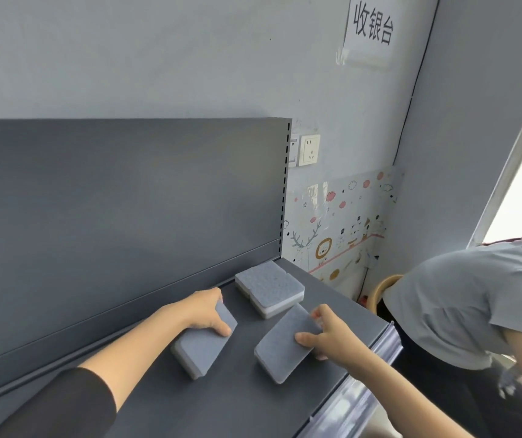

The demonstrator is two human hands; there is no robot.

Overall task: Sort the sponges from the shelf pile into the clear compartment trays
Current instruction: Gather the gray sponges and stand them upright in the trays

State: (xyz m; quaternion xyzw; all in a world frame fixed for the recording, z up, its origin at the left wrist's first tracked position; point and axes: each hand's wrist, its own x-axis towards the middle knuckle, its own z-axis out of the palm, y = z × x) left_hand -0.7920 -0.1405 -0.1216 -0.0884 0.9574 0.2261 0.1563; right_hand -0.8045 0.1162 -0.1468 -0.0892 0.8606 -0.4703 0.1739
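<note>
You have a sponge under each hand. The left sponge [201,347] lies flat on the shelf [221,406], its long axis running near-left to far-right. Your left hand [206,311] grips its far end, thumb on top. The right sponge [280,349] lies roughly parallel, near it, and your right hand [327,338] pinches its right edge, thumb on top. The pile [269,286] sits behind, nearer your right hand. No clear trays are in view, so find them before carrying.

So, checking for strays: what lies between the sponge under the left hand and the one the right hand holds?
Nothing: in the head view, only bare grey shelf separates the left sponge from the right sponge.
</note>
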